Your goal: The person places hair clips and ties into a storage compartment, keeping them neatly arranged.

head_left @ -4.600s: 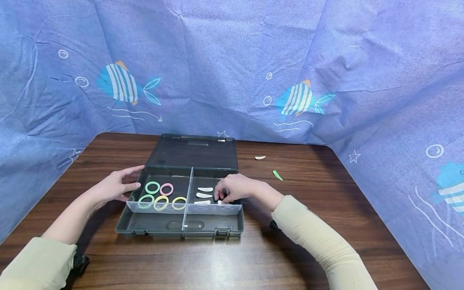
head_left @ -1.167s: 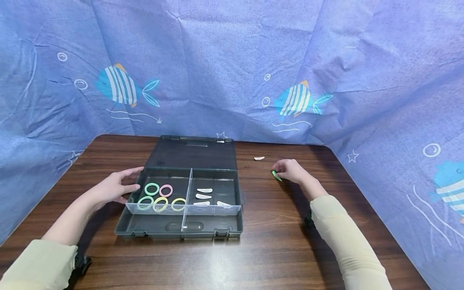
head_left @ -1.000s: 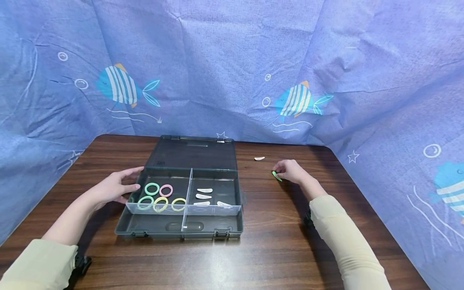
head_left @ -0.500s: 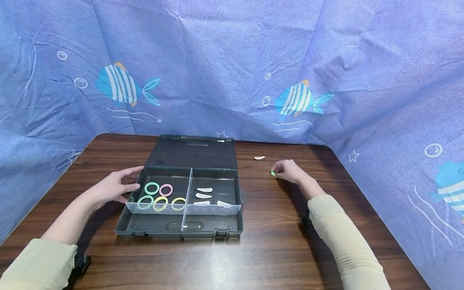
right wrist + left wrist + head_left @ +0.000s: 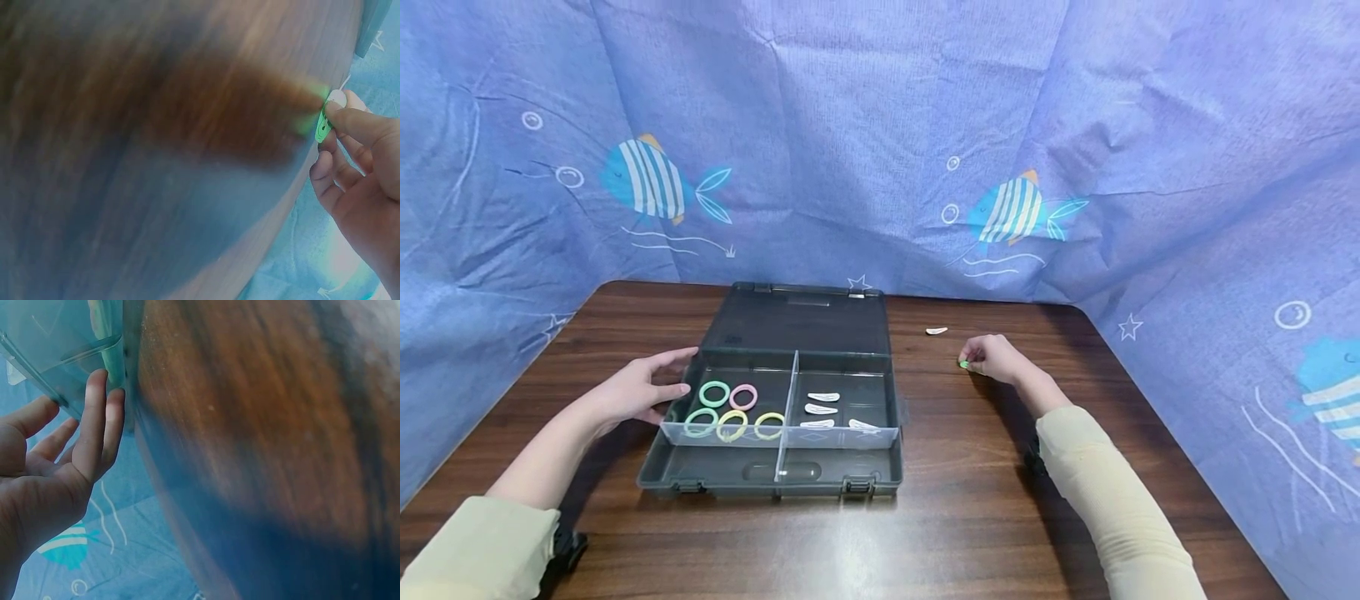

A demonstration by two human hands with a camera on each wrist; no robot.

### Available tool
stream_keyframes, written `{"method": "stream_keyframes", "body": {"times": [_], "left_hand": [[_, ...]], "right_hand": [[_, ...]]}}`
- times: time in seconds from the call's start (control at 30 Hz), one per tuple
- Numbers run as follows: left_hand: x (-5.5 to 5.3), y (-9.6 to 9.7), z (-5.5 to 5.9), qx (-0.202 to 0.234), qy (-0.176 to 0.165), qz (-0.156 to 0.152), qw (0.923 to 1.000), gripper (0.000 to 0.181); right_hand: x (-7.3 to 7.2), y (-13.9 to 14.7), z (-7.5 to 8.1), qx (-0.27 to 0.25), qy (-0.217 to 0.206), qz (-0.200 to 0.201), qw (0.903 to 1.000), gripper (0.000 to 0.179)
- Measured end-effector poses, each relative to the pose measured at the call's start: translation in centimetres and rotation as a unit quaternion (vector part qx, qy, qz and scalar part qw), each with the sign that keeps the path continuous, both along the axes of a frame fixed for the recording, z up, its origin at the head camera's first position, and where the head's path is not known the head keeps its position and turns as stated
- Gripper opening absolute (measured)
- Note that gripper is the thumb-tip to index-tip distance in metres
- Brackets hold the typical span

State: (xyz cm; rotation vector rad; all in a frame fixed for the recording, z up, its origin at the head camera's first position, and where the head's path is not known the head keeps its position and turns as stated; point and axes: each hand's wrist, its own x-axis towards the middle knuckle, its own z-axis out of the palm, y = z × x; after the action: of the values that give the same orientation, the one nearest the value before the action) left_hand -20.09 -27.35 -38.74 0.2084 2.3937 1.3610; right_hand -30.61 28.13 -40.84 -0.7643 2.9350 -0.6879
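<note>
My right hand (image 5: 996, 360) pinches a green snap hair clip (image 5: 322, 130) between thumb and fingertips, low over the table to the right of the box. In the right wrist view the thumb covers part of the clip. My left hand (image 5: 632, 387) rests at the left side of a dark translucent divider box (image 5: 722, 458), its fingers spread and touching the wall. Several ring-shaped hair ties, among them a pink hair tie (image 5: 743, 396), lie in the left compartment. Several white hair clips (image 5: 822, 409) lie in the right compartment, three in a column and one beside the front divider.
The box's lid (image 5: 808, 321) lies folded back on the wooden table (image 5: 970, 517). One white hair clip (image 5: 936, 331) lies on the table beyond my right hand. A blue curtain (image 5: 865, 150) with fish prints hangs along the table's back and sides.
My right hand has left the box's right compartment, where a white hair clip now lies, and taken hold of the green hair clip on the table. My left hand stays at the box.
</note>
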Motion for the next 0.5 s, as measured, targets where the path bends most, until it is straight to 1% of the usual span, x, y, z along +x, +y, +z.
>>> {"method": "stream_keyframes", "body": {"times": [0.23,0.4,0.5], "left_hand": [[0.1,-0.1,-0.1,0.002,0.001,0.001,1.0000,0.070],[0.2,-0.1,-0.1,-0.002,0.004,0.000,1.0000,0.070],[0.1,0.0,0.0,-0.004,0.006,-0.001,1.0000,0.070]], "right_hand": [[0.2,-0.1,0.4,0.004,0.004,-0.004,1.0000,0.010],[0.4,0.0,1.0,0.009,0.002,-0.012,0.9999,0.009],[0.5,0.1,1.4,0.011,0.010,-0.011,0.9998,0.010]]}}
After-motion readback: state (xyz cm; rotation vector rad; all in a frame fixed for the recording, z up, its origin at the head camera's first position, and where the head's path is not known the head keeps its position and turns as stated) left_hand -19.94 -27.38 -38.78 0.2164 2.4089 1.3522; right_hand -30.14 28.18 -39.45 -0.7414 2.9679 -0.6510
